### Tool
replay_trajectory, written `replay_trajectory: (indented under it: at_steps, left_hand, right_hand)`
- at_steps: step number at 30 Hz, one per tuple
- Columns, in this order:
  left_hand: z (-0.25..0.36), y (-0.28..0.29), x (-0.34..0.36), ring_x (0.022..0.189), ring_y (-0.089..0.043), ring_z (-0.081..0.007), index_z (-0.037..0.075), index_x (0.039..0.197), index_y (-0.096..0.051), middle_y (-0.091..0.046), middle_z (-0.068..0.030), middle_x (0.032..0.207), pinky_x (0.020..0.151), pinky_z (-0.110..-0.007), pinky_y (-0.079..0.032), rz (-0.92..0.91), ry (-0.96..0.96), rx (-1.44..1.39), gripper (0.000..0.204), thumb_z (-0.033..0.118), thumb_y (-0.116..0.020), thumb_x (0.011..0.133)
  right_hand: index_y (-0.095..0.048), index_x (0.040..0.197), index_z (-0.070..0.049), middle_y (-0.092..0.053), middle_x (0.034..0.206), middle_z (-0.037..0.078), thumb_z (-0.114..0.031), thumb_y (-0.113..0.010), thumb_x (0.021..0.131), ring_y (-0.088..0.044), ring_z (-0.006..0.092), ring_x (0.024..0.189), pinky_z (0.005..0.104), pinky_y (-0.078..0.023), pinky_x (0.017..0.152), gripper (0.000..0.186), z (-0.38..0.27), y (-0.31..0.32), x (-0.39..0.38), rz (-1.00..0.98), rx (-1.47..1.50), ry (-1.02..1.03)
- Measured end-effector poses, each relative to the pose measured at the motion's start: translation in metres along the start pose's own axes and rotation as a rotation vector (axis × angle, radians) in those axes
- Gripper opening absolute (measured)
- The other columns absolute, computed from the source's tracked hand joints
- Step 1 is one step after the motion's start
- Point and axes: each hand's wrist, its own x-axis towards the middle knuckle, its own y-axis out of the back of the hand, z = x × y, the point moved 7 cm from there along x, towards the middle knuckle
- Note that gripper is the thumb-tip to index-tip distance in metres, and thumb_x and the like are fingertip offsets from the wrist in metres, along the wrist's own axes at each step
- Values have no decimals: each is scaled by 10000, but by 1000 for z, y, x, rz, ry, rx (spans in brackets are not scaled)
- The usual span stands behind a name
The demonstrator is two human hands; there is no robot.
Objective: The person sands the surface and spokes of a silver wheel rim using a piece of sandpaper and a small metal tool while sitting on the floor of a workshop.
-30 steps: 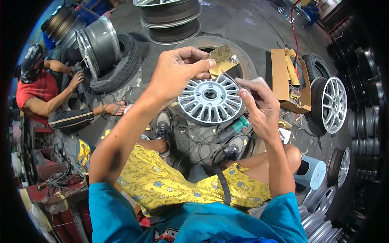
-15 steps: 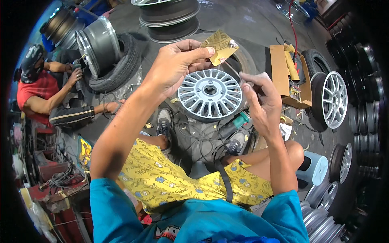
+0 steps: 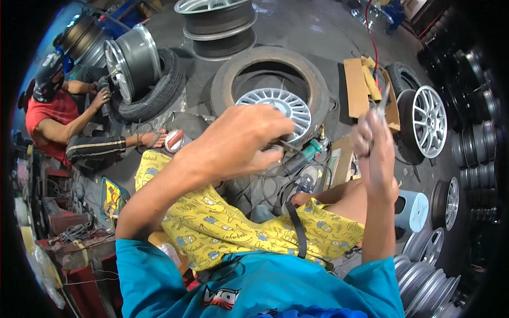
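Observation:
My left hand (image 3: 246,138) hangs in front of the silver multi-spoke wheel face (image 3: 294,108), hiding its lower left part. Its fingers are curled with the thumb close to them; what they hold, if anything, is hidden. My right hand (image 3: 374,140) is raised at the right, fingers closed and smeared by motion. A thin, pale, blurred thing (image 3: 384,100) sticks up from it, its kind unclear. The wheel face rests within a worn tyre (image 3: 225,79) lying flat. Close by my left fingertips, a green and dark power tool (image 3: 310,152) lies on the floor.
Beyond my right hand stands an open cardboard box (image 3: 354,90), with a spoked wheel (image 3: 428,122) beside it. Stacked rims (image 3: 220,26) stand ahead. At the left a co-worker (image 3: 55,116) works on a large rim (image 3: 138,63). A blue stool (image 3: 413,211) is at my right.
My left hand has come down and nearer; the yellow-brown sheet it held is no longer plainly visible. My right hand has swung right, away from the left. My view has shifted, showing more tyre.

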Motion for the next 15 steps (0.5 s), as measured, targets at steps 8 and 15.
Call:
replay_trajectory:
  at_steps: [8,15]
  left_hand:
    - [6,4,-45,966,-664,-402,12,980,-657,-672,-170,957,851,-507,-539,-74,78,58,237,93,-752,779]
    - [43,19,-39,983,-641,-386,7,974,-645,-641,-154,941,855,-493,-528,-53,38,111,252,82,-761,763]
  right_hand:
    - [-371,1049,-202,-389,874,-9,-263,-849,889,-411,111,635,285,-354,547,508,-71,-107,-143,-382,461,54]
    - [-353,1045,-224,-369,762,9,-212,-470,1126,-359,171,445,380,-291,454,142,-114,-121,-178,-645,594,337]
